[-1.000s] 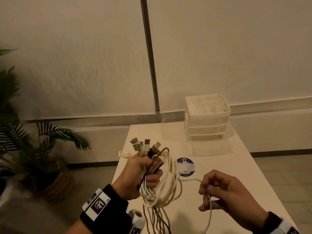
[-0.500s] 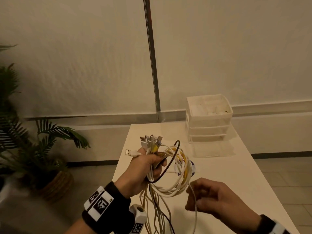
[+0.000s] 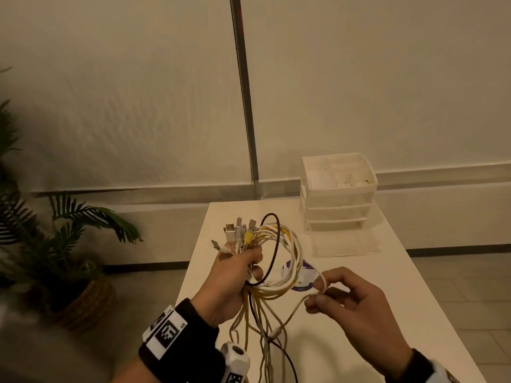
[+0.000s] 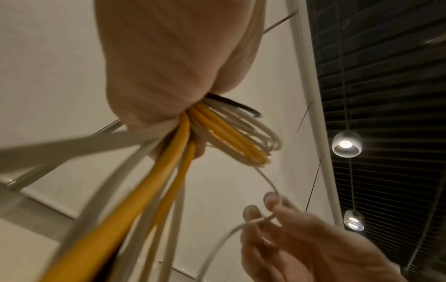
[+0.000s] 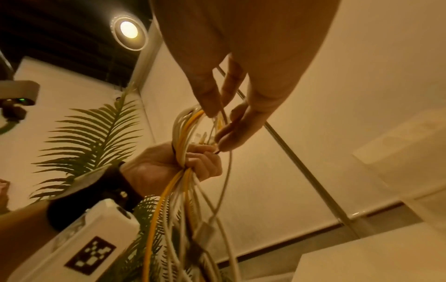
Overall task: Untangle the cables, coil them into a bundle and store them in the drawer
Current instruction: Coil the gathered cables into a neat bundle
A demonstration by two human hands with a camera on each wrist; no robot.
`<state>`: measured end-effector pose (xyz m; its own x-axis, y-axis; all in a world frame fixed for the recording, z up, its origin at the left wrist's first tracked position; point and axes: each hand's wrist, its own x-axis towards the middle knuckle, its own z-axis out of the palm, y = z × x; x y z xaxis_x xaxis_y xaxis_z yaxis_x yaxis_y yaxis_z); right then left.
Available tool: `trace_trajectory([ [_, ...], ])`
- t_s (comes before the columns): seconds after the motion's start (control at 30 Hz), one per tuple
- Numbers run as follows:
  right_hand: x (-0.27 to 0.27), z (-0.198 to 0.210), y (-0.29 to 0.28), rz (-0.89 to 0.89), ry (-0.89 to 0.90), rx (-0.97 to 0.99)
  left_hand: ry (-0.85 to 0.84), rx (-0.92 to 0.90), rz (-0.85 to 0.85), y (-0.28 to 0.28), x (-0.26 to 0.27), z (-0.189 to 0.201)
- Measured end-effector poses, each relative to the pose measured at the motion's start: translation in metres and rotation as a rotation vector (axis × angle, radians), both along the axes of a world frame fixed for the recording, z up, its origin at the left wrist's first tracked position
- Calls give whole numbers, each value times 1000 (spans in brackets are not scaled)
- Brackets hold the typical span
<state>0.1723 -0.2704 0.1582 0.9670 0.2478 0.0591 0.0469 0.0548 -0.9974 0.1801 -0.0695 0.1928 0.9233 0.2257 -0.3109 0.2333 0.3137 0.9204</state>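
My left hand point(image 3: 235, 275) grips a cable bundle point(image 3: 287, 261) of white, yellow and one dark cable above the white table point(image 3: 414, 299). Several USB plugs point(image 3: 237, 233) stick up out of the fist, coiled loops hang to its right, and loose ends trail down. The left wrist view shows yellow and white strands point(image 4: 217, 137) leaving the fist. My right hand point(image 3: 340, 297) pinches one thin white cable point(image 3: 320, 283) that runs up to the coil; the same pinch point(image 4: 270, 209) shows in the left wrist view. A white drawer unit point(image 3: 337, 194) stands at the table's back right, its bottom drawer point(image 3: 345, 241) pulled out.
A round purple sticker point(image 3: 304, 275) lies on the table behind the coil. A potted palm point(image 3: 55, 244) in a wicker pot stands on the floor to the left. A metal pole point(image 3: 246, 106) runs up the wall behind the table.
The left hand rose slightly with the bundle, and the coil gained another loop. The right hand moved back toward the right, pulling the white cable out from the coil.
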Motion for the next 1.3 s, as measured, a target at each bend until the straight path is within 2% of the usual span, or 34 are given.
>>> trace_trajectory([
  [0.17, 7, 19, -6, -27, -141, -51, -14, 37, -16, 3, 3, 1],
  [0.27, 28, 26, -22, -35, -279, -298, -47, 158, -27, 10, 4, 1],
  [0.4, 28, 15, -7, -153, -401, -159, -74, 23, -54, 6, 5, 1],
  [0.5, 24, 4, 6, -193, -480, -173, -134, -31, -26, 4, 11, -2],
  [0.57, 22, -1, 9, -167, -481, -151, -171, -56, -13, 3, 14, -2],
  [0.7, 15, -16, 13, 6, -459, -106, -212, -144, -98, 3, 15, -4],
  [0.77, 13, -25, 15, 73, -364, -99, -221, -159, -148, 3, 16, -5],
  [0.83, 13, -28, 16, 135, -202, -15, -222, -143, -180, 3, 17, -4],
  [0.9, 13, -28, 17, 155, -114, 38, -221, -127, -183, 0, 18, -3],
  [1.1, 13, -17, 23, 206, -170, 77, -203, -165, -212, -7, 16, -5],
  [1.3, 10, -23, 35, 73, -250, 52, -242, -115, -182, -3, 19, -8],
])
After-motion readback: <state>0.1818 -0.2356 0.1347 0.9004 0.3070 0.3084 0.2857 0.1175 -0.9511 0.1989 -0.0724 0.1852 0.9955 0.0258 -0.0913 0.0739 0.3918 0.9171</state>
